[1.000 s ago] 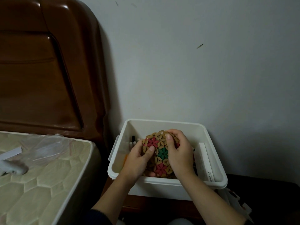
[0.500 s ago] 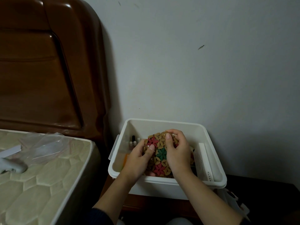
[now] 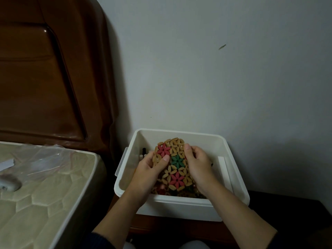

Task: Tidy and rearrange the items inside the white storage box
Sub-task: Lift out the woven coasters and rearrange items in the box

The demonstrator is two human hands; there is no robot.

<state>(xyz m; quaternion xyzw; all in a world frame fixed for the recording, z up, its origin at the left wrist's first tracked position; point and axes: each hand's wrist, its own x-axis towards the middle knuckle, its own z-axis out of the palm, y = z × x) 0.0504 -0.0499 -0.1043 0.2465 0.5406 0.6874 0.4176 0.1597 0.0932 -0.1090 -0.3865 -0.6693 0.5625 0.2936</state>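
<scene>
A white storage box [image 3: 181, 207] stands on a dark wooden nightstand against the wall. Inside it, both hands hold a beaded mat [image 3: 175, 164] of tan, red and green flower shapes, tilted upright. My left hand [image 3: 152, 169] grips its left edge with the thumb on the face. My right hand [image 3: 199, 165] grips its right edge. More beaded pieces [image 3: 181, 192] lie beneath, partly hidden. A black-capped pen or tube [image 3: 144, 151] stands at the box's left side, and a flat white packet [image 3: 224, 169] leans on the right wall.
A mattress [image 3: 41, 194] with a clear plastic bag [image 3: 39, 159] and a white object [image 3: 9, 184] lies to the left. A brown wooden headboard [image 3: 45, 78] rises behind it. A grey wall backs the box. The dark nightstand top [image 3: 287, 209] extends right.
Both hands have kept hold of the beaded mat and shifted it slightly; its top edge now shows more above the fingers. The box has not moved.
</scene>
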